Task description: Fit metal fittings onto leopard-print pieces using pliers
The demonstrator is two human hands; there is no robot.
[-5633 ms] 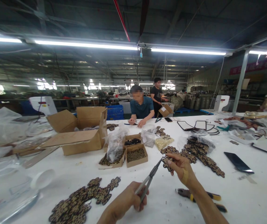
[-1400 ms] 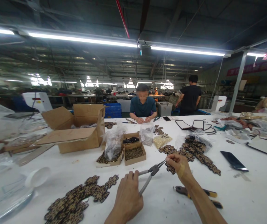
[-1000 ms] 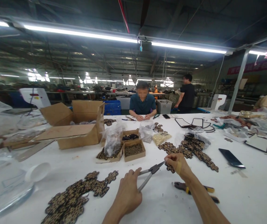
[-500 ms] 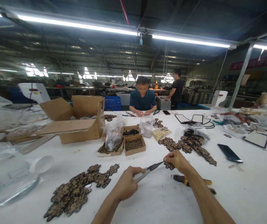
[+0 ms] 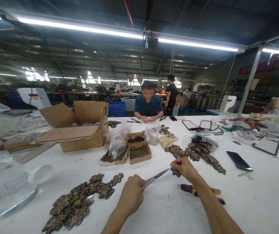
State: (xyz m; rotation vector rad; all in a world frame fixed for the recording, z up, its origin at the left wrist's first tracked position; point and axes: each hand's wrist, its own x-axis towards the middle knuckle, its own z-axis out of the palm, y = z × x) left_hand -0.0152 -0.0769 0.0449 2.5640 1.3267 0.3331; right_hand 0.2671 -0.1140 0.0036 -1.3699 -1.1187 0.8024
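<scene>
My left hand [image 5: 132, 194] is wrapped round a slim grey metal tool [image 5: 154, 179] with a tapering dark tip; I cannot tell whether it is scissors or long-nose pliers. Its tip points at the fingers of my right hand [image 5: 183, 167], which pinch a leopard-print, flower-shaped patch [image 5: 175, 172] partly hidden below them. A yellowish band circles one right finger. Just below that hand lie yellow-and-black pliers [image 5: 189, 188]. Left of my left hand is a pile of leopard-print patches [image 5: 77, 198]; another pile [image 5: 198, 149] lies beyond my right hand.
Small boxes of metal studs [image 5: 140, 152] stand ahead, beside a large open carton [image 5: 83, 143] and a bag of pale beads [image 5: 168, 140]. A phone [image 5: 239, 161] lies to the right, a clear plastic container [image 5: 9, 191] to the left. A co-worker [image 5: 148, 102] sits opposite.
The tool has turned in my left hand, so its parts look closer together. My right hand keeps its pinch on the patch. The standing person behind has turned and shifted left.
</scene>
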